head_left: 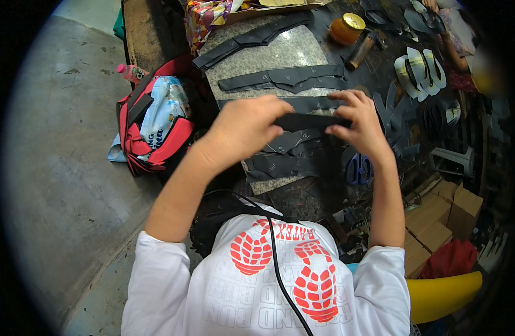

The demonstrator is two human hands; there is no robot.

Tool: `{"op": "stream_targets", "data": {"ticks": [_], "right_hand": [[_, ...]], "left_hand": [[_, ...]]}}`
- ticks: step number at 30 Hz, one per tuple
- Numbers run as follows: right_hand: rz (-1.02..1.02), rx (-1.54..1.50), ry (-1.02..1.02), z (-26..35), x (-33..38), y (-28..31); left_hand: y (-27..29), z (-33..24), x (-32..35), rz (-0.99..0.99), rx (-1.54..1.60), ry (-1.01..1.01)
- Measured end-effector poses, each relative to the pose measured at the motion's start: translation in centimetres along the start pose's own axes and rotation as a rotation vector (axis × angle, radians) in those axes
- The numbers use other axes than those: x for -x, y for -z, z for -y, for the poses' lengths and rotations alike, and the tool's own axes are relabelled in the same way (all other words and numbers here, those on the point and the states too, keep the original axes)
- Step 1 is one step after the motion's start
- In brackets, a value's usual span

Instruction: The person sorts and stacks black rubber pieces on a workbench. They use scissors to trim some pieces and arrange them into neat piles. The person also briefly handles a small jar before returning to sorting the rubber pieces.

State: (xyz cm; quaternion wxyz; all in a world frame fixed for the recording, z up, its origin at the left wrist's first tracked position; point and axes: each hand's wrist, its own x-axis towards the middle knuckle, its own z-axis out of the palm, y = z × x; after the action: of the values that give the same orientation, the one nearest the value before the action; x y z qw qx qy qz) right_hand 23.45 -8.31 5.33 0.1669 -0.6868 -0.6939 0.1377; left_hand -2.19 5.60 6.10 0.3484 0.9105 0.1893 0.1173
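Note:
My left hand (247, 122) and my right hand (358, 119) hold a dark, strap-shaped piece (306, 122) between them, each pinching one end. It hangs just above a speckled stone slab (296, 49). Similar dark cut pieces lie across the slab in rows: a stack (254, 38) at the far end, another stack (285, 78) nearer, and more pieces (282, 166) close to my body. Several bear light chalk-like marks. My hands partly cover the middle row. Blue-handled scissors (358, 169) lie on the dark table just below my right hand.
At left, a red and black bag (170, 143) and a pink-capped bottle (133, 73) sit beside the table. A gold-lidded jar (347, 29) and white looped pieces (419, 74) lie at far right, near another person's arm (453, 50). Cardboard boxes (436, 215) and a yellow chair (445, 297) are at right.

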Motion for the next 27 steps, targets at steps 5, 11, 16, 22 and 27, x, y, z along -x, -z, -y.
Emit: {"op": "stream_targets", "data": {"ticks": [5,11,16,22,27], "right_hand": [[0.110,-0.771,-0.298,-3.7,-6.4,1.0],[0.020,0.001,-0.333,-7.0,-15.3,-2.1],[-0.079,0.248,-0.133,-7.0,-15.2,-5.1],[-0.170,0.266,-0.027,-6.5,-14.7,-6.1],[-0.192,0.265,0.011,-6.1,-14.4,-6.0]], "left_hand": [[3.2,5.7,-3.0,-0.108,0.061,0.131],[1.3,12.0,-6.9,-0.192,-0.361,0.157],[-1.1,13.6,-6.8,-0.261,-0.503,0.114],[-1.1,13.7,-6.5,-0.376,-0.613,-0.050],[-0.1,14.0,-5.9,-0.481,-0.699,-0.235]]}}
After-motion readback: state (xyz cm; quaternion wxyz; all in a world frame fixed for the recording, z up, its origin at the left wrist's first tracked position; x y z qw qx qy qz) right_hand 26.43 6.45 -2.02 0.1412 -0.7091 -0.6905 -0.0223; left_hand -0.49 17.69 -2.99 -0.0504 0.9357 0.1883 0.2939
